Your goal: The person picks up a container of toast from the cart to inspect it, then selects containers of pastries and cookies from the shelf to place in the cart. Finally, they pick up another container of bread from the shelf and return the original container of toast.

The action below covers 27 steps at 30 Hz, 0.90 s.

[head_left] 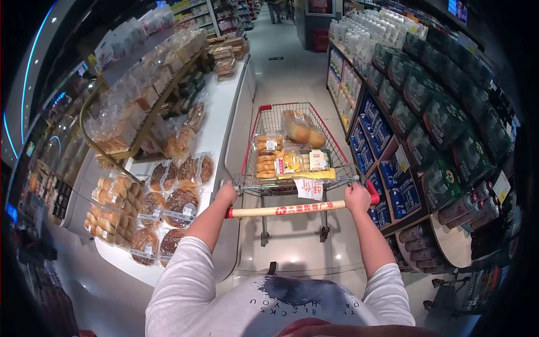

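A wire shopping cart (247, 165) with a red rim stands in front of me in the aisle. My left hand (226, 194) is closed around the left end of its handle frame, and my right hand (357, 197) grips the right end. Between them runs the cream handle bar (289, 209) with red lettering. In the basket lie a bagged bread loaf (301, 131), clear packs of golden pastries (266, 165), a yellow package (292, 162) and a pack with a cream label (319, 159). A white plastic bag (309, 189) with red print hangs over the near edge.
On the left, a white counter (222, 106) carries bagged breads, packed buns (116, 196) and round chocolate-striped pastries (181, 206). Close on the right stand shelves of dark green multipacks (449, 121), blue cans (396, 188) and bottles. The tiled aisle (286, 76) leads ahead toward a distant person (275, 11).
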Motion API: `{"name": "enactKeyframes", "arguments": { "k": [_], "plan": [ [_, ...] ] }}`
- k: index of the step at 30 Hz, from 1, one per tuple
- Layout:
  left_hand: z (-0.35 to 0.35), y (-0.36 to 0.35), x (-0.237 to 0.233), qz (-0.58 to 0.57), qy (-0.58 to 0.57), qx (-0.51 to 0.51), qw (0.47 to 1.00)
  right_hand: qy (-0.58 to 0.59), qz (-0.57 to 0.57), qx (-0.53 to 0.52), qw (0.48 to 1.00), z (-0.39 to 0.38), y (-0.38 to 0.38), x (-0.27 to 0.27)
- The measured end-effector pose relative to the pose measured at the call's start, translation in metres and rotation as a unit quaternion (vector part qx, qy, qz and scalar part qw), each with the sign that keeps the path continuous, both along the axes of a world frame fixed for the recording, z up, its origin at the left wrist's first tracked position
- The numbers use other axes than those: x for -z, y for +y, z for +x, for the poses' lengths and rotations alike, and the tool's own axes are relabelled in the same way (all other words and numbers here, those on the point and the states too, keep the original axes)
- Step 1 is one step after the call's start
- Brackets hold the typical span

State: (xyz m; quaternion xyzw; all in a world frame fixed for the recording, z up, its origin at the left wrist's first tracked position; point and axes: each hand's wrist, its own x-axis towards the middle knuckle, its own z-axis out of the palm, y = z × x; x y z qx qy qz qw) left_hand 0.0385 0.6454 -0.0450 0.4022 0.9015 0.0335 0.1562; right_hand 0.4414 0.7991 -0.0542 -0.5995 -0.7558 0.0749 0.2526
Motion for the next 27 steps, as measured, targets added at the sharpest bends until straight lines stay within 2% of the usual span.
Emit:
{"name": "enactKeyframes", "arguments": {
  "k": [3,5,6,9,12,15,18,24,27],
  "plan": [
    [-0.006,0.028,0.001,0.006,-0.015,-0.035,0.999,-0.011,-0.013,0.010,1.000,-0.010,0.032,-0.007],
    [-0.004,0.048,-0.016,0.023,-0.056,-0.053,0.997,-0.002,0.004,0.008,1.000,-0.017,0.059,-0.006],
    [-0.025,0.059,-0.014,0.024,-0.082,-0.047,0.995,-0.003,0.006,0.024,1.000,-0.035,0.059,-0.001],
    [-0.044,0.091,-0.011,0.022,-0.059,-0.024,0.998,-0.017,0.004,0.026,1.000,-0.050,0.091,-0.001],
    [-0.062,0.124,-0.022,0.035,-0.097,-0.048,0.993,-0.021,-0.011,0.029,0.999,-0.072,0.122,-0.005],
    [-0.102,0.160,-0.014,0.041,-0.071,0.002,0.997,-0.020,0.002,0.039,0.999,-0.104,0.148,-0.005],
    [-0.126,0.195,-0.017,0.019,-0.122,-0.038,0.992,-0.029,-0.008,0.049,0.998,-0.128,0.178,-0.006],
    [-0.173,0.265,-0.009,0.046,-0.095,-0.023,0.994,-0.029,-0.021,0.060,0.998,-0.170,0.241,-0.007],
    [-0.188,0.299,-0.016,0.040,-0.127,-0.043,0.990,-0.030,-0.022,0.069,0.997,-0.189,0.271,-0.012]
  ]
}}
